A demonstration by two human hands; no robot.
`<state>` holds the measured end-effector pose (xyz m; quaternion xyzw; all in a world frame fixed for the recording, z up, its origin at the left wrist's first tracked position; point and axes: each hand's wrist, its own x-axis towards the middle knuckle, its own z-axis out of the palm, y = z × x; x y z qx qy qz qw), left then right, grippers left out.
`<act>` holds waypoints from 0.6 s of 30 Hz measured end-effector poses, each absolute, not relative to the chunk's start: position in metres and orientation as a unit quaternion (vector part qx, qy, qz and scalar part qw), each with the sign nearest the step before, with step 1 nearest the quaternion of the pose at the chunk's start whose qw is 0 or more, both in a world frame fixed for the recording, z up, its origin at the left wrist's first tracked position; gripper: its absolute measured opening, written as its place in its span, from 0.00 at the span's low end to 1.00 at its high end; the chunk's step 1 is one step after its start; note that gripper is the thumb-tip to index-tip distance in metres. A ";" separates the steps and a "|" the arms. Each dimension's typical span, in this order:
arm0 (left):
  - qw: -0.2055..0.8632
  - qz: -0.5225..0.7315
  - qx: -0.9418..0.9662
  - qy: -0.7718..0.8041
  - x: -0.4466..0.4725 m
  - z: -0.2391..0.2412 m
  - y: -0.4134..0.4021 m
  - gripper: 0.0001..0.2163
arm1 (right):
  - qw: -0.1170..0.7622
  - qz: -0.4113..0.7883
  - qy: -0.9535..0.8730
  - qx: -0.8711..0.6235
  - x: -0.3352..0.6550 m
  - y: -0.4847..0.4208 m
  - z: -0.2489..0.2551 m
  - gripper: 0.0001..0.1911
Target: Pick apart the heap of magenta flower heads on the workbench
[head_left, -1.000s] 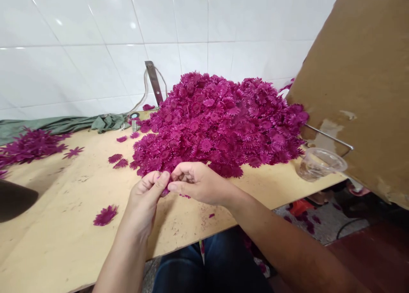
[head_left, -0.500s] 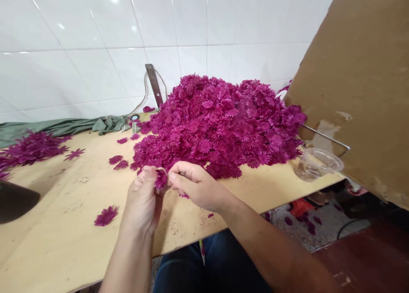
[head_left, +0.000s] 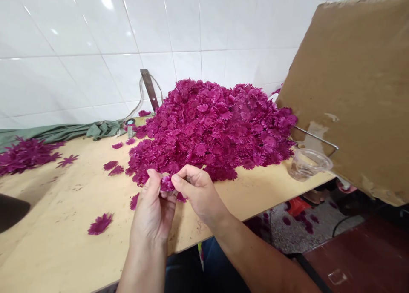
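Note:
A big heap of magenta fabric flower heads [head_left: 214, 127] lies on a pale wooden board [head_left: 64, 225]. In front of the heap, both hands meet over one small magenta flower piece [head_left: 166, 183]. My left hand [head_left: 153, 210] is closed round it from below, thumb up against it. My right hand [head_left: 198, 193] pinches the same piece from the right with thumb and forefinger. Another loose flower [head_left: 134, 200] lies on the board just left of my left hand.
Single flowers [head_left: 100, 224] are scattered on the board, with a smaller pile [head_left: 25, 154] at far left. A green cloth [head_left: 64, 131] runs along the tiled wall. A clear plastic cup [head_left: 307, 164] stands at the board's right edge beside a leaning cardboard sheet [head_left: 351, 93].
Both hands have shifted slightly left and lower in the view while working the flower piece between the fingers. A loose flower now shows beside my left hand. The camera has tilted a little.

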<state>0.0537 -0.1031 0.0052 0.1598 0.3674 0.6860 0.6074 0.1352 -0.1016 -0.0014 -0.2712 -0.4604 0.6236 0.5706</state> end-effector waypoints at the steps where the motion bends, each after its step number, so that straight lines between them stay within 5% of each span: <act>1: 0.603 0.689 0.163 0.368 0.054 0.006 -0.103 0.20 | 0.575 0.618 -0.459 -0.277 0.136 -0.103 0.000 0.12; 11: 0.553 0.693 0.259 0.384 0.070 0.022 -0.103 0.19 | 0.627 0.367 -0.559 -0.399 0.152 -0.121 0.014 0.11; 18: 0.506 0.687 0.330 0.403 0.060 0.021 -0.097 0.21 | 0.562 0.361 -0.611 -0.425 0.164 -0.119 0.021 0.11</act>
